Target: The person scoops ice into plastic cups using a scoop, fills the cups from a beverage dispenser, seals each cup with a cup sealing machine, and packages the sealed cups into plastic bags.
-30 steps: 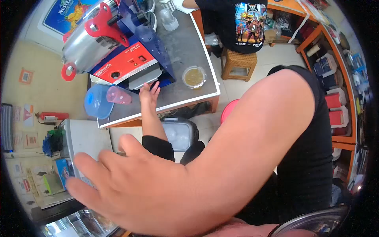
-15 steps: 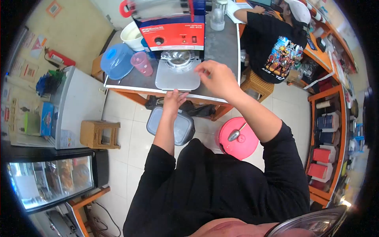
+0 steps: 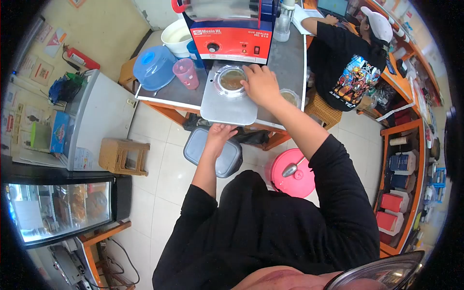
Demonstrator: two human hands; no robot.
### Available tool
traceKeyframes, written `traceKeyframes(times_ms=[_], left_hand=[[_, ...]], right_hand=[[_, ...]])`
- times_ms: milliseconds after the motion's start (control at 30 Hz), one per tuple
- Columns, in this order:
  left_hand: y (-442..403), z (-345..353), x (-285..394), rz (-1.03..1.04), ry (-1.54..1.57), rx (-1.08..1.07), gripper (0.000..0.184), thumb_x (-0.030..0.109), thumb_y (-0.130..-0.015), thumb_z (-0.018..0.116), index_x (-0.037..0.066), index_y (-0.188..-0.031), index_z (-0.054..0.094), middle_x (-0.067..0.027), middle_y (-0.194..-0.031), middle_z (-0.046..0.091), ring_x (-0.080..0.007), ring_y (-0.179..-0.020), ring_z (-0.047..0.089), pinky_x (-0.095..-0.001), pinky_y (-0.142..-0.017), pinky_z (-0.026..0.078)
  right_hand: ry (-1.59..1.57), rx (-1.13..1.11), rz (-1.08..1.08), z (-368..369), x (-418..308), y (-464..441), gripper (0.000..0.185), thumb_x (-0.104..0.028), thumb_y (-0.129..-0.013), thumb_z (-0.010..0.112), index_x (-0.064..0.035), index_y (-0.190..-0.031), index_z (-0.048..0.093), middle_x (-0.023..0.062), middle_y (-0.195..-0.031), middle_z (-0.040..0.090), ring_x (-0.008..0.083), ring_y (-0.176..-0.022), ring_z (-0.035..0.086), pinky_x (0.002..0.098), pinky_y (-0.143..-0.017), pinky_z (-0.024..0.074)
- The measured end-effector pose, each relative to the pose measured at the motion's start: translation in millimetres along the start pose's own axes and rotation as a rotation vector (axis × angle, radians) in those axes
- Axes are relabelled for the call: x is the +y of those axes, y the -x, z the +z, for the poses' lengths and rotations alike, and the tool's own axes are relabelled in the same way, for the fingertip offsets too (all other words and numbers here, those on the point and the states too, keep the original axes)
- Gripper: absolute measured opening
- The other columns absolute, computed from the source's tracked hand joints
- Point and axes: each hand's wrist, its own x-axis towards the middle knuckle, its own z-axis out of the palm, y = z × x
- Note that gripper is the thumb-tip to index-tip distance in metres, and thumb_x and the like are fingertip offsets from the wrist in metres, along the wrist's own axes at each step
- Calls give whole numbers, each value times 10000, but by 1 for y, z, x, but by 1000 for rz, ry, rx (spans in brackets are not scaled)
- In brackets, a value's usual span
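Observation:
A red and blue cup sealer (image 3: 229,42) stands on the table in front of me. Its grey metal tray (image 3: 227,112) is slid out toward me. Set in the tray's round holder is a clear plastic cup (image 3: 232,80) with something brownish inside. My right hand (image 3: 261,86) reaches over the tray, fingers curled on the cup's right rim. My left hand (image 3: 220,137) holds the front edge of the tray, fingertips against it. To the right of my right wrist, partly covered by it, is another clear cup (image 3: 290,97).
Left on the table are a pink cup (image 3: 186,74), a blue domed cover (image 3: 155,68) and a white bucket (image 3: 177,38). A grey lidded bin (image 3: 212,151) and a pink lidded tub (image 3: 291,175) sit below. A person in black (image 3: 345,67) sits at the right.
The tray has come out from under the sealer toward me, with my left hand at its edge. My right hand has moved onto the cup in the holder. The camera view has shifted slightly.

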Motion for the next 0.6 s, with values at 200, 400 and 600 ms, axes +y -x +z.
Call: traceKeyframes(times_ms=[200,400,600], left_hand=[[-55,-19,-12,-179,119,-16,374,356,-949,468,113,-1231,503,-45,-1115,609,-196,-1046,578,-385,-868,495],[-79,-10,-10,-192,650,-240,401,404,-933,481,136,-1231,516,-53,-1192,582,-221,-1091,572,-396,-923,490],[-81,-8,-14,-216,628,-183,495,514,-925,430,167,-1272,500,-66,-1260,548,-243,-1138,551,-427,-953,472]], right_hand=[[84,-54,-20,-12,-20,6,423,-337,-806,630,-195,-1202,586,128,-1163,521,296,-991,490,419,-810,404],[51,0,58,-2,-28,21,571,-572,-764,598,-279,-1253,556,161,-1315,406,338,-1149,379,488,-893,300],[-87,77,71,-3,-34,24,567,-567,-714,661,-331,-1223,582,172,-1385,334,410,-1229,291,543,-948,232]])
